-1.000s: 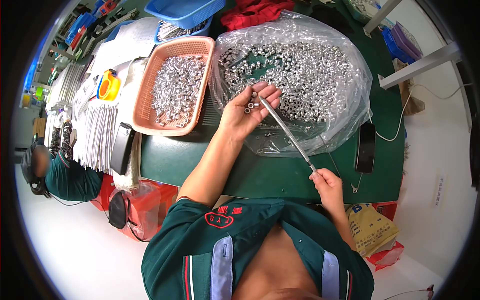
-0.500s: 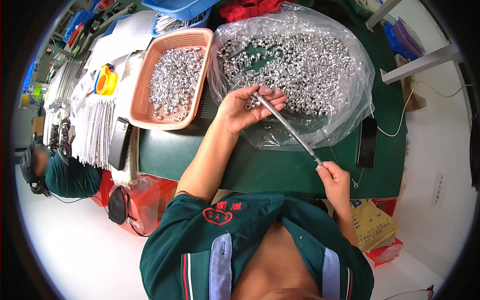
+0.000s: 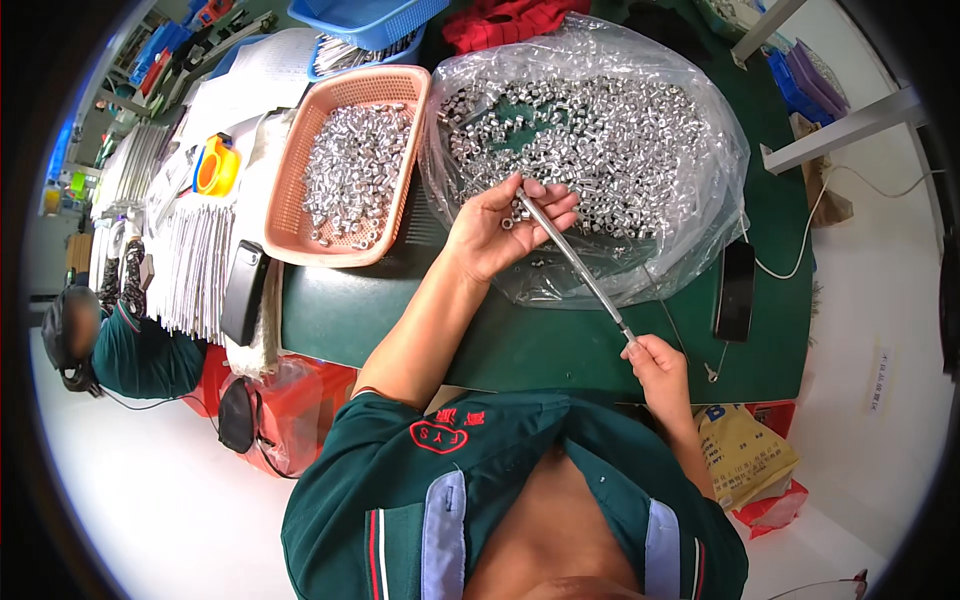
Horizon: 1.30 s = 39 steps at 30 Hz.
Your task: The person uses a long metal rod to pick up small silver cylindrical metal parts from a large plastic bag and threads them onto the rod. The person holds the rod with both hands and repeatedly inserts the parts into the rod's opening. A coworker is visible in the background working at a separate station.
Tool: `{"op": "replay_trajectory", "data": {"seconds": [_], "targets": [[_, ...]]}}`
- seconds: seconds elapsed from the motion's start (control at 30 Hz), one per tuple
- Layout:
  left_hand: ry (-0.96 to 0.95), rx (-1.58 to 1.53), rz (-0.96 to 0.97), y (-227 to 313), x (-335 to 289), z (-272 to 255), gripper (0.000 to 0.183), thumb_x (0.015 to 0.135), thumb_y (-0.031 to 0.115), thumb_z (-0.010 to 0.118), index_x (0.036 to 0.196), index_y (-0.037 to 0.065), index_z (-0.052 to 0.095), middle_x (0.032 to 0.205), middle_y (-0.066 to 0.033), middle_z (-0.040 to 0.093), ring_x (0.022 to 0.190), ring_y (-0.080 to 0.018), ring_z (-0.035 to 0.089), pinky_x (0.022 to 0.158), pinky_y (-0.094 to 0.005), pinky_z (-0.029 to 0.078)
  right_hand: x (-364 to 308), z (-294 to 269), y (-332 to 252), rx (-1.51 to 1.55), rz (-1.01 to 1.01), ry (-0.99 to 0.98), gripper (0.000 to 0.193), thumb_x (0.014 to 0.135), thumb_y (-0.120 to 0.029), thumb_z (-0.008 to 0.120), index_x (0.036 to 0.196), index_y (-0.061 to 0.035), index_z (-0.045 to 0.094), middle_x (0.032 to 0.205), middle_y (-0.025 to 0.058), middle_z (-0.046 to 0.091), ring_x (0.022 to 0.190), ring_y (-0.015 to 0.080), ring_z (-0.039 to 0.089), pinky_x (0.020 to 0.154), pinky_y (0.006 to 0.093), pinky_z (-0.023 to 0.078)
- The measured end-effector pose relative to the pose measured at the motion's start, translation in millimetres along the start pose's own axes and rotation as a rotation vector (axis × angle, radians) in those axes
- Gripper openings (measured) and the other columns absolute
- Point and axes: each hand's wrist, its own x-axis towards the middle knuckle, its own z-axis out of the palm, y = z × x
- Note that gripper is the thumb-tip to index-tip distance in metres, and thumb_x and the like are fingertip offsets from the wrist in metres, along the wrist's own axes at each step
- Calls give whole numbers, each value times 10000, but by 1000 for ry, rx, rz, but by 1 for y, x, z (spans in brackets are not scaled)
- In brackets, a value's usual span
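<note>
A slim, shiny metal rod (image 3: 575, 260) slants across in front of me. My right hand (image 3: 660, 368) pinches its lower, narrower end between thumb and fingers. At the upper end, my left hand (image 3: 498, 232) is turned palm up with loosely curled fingers. The rod's tip rests by its thumb and fingertips, and a small metal sleeve (image 3: 507, 224) lies in the hand; whether more are there I cannot tell. Just beyond that hand, many loose silvery sleeves (image 3: 610, 150) are spread on a clear plastic bag (image 3: 590, 290). More sleeves fill a peach-coloured basket (image 3: 345, 258) to the left.
A black phone (image 3: 735, 288) lies right on the green table (image 3: 480, 350); a dark oblong case (image 3: 244, 293) lies left. Thin rods (image 3: 190, 265) and a yellow tape dispenser (image 3: 216, 168) are beyond it. Blue baskets (image 3: 370, 25) and red cloth (image 3: 510, 22) stand behind. Another person (image 3: 150, 345) sits far left.
The rod's lower end and my right hand have shifted slightly left and nearer to me. My left hand has moved slightly right, still palm up at the rod's upper end.
</note>
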Motion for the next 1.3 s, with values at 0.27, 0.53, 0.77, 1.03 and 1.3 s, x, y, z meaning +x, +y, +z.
{"op": "replay_trajectory", "data": {"seconds": [0.27,0.53,0.77,1.03,1.3], "targets": [[89,136,225,-15,7,-3,383,912,391,526,925,12,574,1064,-176,568,1077,-350,550,980,-510,450,3,2,-2,519,311,-270,212,948,-193,513,825,-21,537,557,-79,328,444,7,237,401,186,182],[127,95,363,-17,7,0,362,905,380,539,895,19,565,1019,-152,569,1037,-297,555,973,-494,459,7,18,-2,245,83,-119,245,956,-222,515,819,-19,526,539,-77,318,441,5,245,388,188,176],[20,121,368,-14,6,-1,359,924,383,510,892,28,556,1001,-141,575,1017,-296,563,951,-469,481,8,7,-8,688,416,-402,234,953,-199,518,812,-14,538,524,-57,348,439,32,276,399,203,219],[241,183,415,-13,8,2,391,936,384,492,885,1,552,1029,-163,575,1012,-288,576,918,-427,516,11,26,2,175,13,-97,234,949,-196,524,797,-20,540,526,-33,375,441,64,300,417,226,259],[116,288,311,-23,2,8,402,941,383,488,986,-12,552,1044,-184,582,1020,-303,591,914,-447,517,12,16,-14,721,335,-421,245,971,-232,491,823,-38,504,533,-77,294,422,7,209,376,189,162]]}}
